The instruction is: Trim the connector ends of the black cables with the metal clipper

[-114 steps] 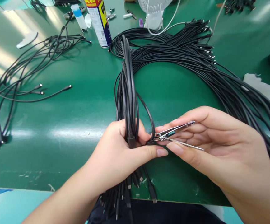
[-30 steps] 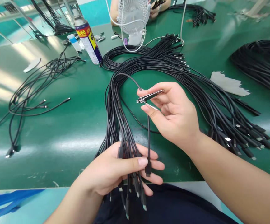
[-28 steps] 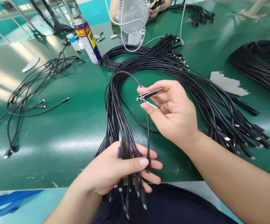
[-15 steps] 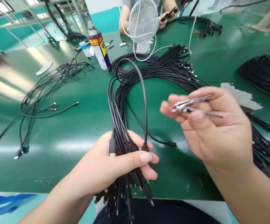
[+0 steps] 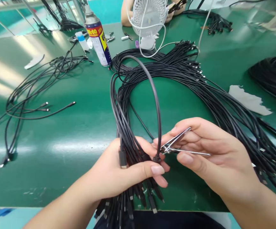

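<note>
My left hand (image 5: 130,171) is closed round a bundle of black USB cables (image 5: 126,127), their plugs hanging below it over the table's front edge. One cable (image 5: 155,95) arches up from the bundle, its plug end pinched between thumb and fingers. My right hand (image 5: 214,159) holds a silver nail clipper (image 5: 176,147), lever raised, between thumb and fingers. The clipper's jaws are right beside the plug end of the arched cable; whether they touch it I cannot tell. A black plug (image 5: 122,158) with a metal tip lies on the left hand.
Behind the hands, a large curved bundle of black cables (image 5: 183,74) crosses the green table (image 5: 80,133). Loose cables (image 5: 33,86) lie left. A spray can (image 5: 97,39) and white fan (image 5: 149,17) stand at the back, near another person's arm (image 5: 126,14). Torn paper (image 5: 249,100) lies right.
My right hand has moved left and down, bringing the nail clipper up to the cable end in my left hand. The left hand has shifted slightly right, still holding the bundle.
</note>
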A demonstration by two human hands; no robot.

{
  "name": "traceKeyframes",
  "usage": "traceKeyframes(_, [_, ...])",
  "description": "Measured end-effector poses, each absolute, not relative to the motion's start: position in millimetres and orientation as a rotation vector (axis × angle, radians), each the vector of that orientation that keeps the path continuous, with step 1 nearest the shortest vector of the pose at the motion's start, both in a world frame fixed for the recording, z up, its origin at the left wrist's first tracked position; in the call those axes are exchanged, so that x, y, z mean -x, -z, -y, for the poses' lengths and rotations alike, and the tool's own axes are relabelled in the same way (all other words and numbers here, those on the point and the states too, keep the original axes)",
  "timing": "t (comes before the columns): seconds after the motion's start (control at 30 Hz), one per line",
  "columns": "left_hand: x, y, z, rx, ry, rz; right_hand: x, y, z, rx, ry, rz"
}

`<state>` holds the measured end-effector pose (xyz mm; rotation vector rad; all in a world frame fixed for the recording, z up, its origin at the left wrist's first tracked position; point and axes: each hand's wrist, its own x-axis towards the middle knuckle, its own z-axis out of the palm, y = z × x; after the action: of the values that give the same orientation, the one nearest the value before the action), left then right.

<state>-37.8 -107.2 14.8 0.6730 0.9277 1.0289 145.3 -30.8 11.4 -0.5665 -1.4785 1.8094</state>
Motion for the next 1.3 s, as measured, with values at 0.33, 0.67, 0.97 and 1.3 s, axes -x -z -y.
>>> traceKeyframes(0.33, [37, -16, 103, -0.741, -1.029, -0.999, -148, -12, 35, 0.61, -1.698, 1.565])
traceKeyframes(0.67, [36, -17, 103, -0.711, -1.036, -1.001, -148, -11, 35, 0.63, -1.6, 1.62])
traceKeyframes(0.97, [36, -15, 102, -0.698, -1.017, -1.019, -147, -12, 40, 0.688, -1.595, 1.584])
traceKeyframes(1.3, [32, -13, 102, -0.595, -1.031, -1.069, -149, -10, 41, 0.663, -1.493, 1.583])
